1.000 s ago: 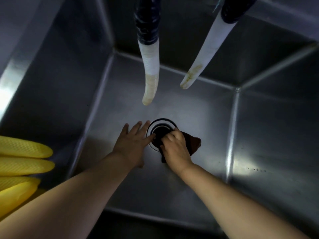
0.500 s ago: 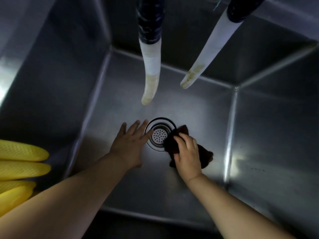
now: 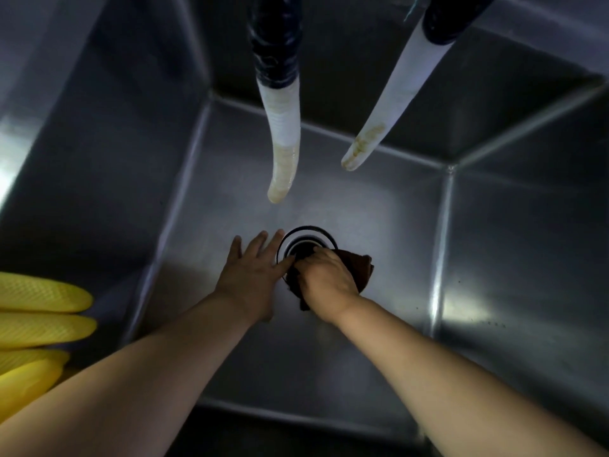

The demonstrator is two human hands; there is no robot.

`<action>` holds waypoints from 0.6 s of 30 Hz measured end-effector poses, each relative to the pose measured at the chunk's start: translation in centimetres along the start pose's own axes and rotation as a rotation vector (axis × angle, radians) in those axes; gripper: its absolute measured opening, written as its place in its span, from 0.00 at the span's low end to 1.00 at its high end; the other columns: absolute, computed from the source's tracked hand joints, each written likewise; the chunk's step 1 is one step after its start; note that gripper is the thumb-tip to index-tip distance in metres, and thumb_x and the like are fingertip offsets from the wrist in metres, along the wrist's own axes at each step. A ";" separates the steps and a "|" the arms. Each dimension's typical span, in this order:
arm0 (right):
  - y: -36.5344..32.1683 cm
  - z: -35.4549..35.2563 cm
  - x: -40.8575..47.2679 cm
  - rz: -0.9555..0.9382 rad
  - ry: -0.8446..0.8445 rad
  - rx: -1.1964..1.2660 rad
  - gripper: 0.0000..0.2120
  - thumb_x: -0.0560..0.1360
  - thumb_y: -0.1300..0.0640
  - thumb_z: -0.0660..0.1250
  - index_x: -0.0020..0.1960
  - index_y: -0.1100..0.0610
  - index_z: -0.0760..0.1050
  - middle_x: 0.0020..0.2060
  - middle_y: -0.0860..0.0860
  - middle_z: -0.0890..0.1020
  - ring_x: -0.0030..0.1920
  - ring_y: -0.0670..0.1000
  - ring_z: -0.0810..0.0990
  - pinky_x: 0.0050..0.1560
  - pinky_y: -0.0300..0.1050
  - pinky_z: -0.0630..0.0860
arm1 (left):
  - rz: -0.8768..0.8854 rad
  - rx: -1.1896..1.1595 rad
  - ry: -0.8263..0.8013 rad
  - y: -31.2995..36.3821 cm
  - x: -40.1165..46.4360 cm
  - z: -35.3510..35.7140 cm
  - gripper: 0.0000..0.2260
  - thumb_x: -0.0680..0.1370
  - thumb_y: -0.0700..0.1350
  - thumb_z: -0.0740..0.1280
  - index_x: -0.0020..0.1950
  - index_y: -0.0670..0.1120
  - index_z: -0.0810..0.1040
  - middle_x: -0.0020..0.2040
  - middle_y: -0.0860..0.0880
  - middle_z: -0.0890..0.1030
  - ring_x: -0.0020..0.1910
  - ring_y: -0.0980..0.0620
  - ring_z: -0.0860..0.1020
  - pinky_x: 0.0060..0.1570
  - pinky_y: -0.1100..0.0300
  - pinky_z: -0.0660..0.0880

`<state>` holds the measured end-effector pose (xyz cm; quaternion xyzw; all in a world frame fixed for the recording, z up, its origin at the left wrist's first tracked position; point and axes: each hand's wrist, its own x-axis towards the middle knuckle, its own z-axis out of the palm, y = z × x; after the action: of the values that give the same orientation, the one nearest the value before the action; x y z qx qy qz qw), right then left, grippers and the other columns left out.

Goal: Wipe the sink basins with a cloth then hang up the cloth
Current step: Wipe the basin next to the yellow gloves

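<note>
My right hand (image 3: 324, 275) grips the dark brown cloth (image 3: 357, 267) over the drain (image 3: 308, 237) at mid-frame, on the sink basin (image 3: 346, 341) floor; my left hand (image 3: 253, 268) lies flat beside it, fingers straight, holding nothing; yellow gloves (image 3: 39, 311) sit at the lower left.

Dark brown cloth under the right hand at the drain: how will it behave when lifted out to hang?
The dark brown cloth is bunched in irregular folds under the right hand, so it is likely floppy and would drape when lifted. It looks thin, so probably light, heavier if wet, which cannot be told. On the smooth steel sink floor it would likely slide easily when pushed.
</note>
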<state>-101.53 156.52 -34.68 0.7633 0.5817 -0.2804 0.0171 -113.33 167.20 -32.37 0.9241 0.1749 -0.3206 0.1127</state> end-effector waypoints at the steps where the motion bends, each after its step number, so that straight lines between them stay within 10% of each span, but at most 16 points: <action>1: 0.1 -0.1 -0.1 -0.005 0.004 -0.009 0.14 0.76 0.57 0.64 0.59 0.63 0.75 0.55 0.58 0.79 0.60 0.58 0.73 0.66 0.43 0.58 | -0.006 0.013 -0.011 0.2 0.0 -0.2 0.50 0.66 0.55 0.74 0.77 0.57 0.43 0.76 0.46 0.32 0.75 0.42 0.37 0.72 0.38 0.40; 6: 0.6 -0.2 -1.0 -0.149 0.126 -0.199 0.10 0.74 0.59 0.65 0.52 0.63 0.79 0.47 0.57 0.83 0.52 0.57 0.79 0.69 0.48 0.64 | -0.017 0.025 -0.031 0.5 0.2 -0.5 0.48 0.66 0.55 0.74 0.76 0.58 0.46 0.76 0.46 0.32 0.75 0.41 0.38 0.71 0.37 0.41; 12: 1.0 -0.5 -0.8 -0.149 0.050 -0.502 0.25 0.82 0.46 0.47 0.69 0.62 0.68 0.66 0.57 0.73 0.70 0.55 0.66 0.74 0.52 0.38 | -0.035 0.024 -0.038 0.6 0.3 -0.6 0.49 0.66 0.55 0.75 0.76 0.58 0.45 0.75 0.46 0.31 0.75 0.41 0.38 0.71 0.38 0.41; 18: -0.4 0.2 -0.9 -0.034 0.247 -0.269 0.15 0.75 0.47 0.65 0.50 0.58 0.82 0.43 0.53 0.83 0.51 0.52 0.80 0.71 0.42 0.59 | -0.021 0.034 -0.016 0.8 0.0 -1.0 0.47 0.66 0.55 0.74 0.76 0.58 0.47 0.76 0.46 0.35 0.75 0.41 0.40 0.72 0.38 0.44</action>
<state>-102.13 155.73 -34.34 0.7730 0.6244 -0.1043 0.0428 -112.42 166.80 -31.51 0.9214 0.1781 -0.3321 0.0949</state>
